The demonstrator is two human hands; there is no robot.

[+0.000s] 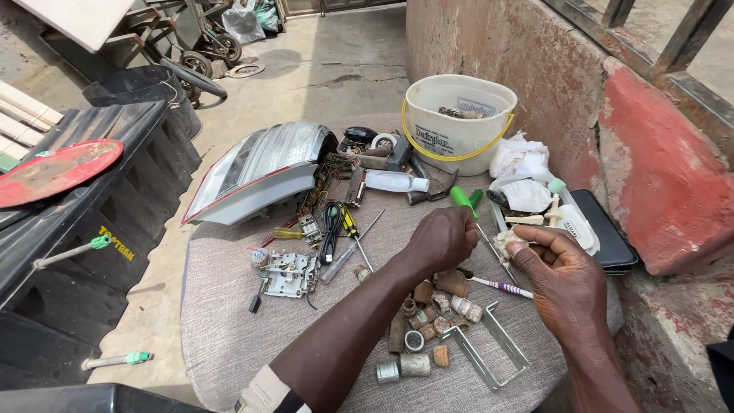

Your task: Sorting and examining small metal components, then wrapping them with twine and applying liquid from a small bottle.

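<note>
While we lean over the cloth-covered counter (pixel 229 336), a bent metal bracket (pixel 489 348) and a cluster of rusty pipe fittings (pixel 428 321) lie nearest us. Just above them, our left hand (pixel 442 239) has its fingers wrapped tight around a green-handled screwdriver (pixel 463 200), whose shaft slants down toward our right hand (pixel 562 279). Those fingers pinch a small pale lump (pixel 506 243) at the tips. A purple-handled tool (pixel 501 287) rests between the hands. To the left sit a small metal mechanism (pixel 289 274) and loose screwdrivers (pixel 350 226). Farther back we see a grey car lamp housing (pixel 264 172) and a white bucket with a yellow handle (pixel 459 122).
</note>
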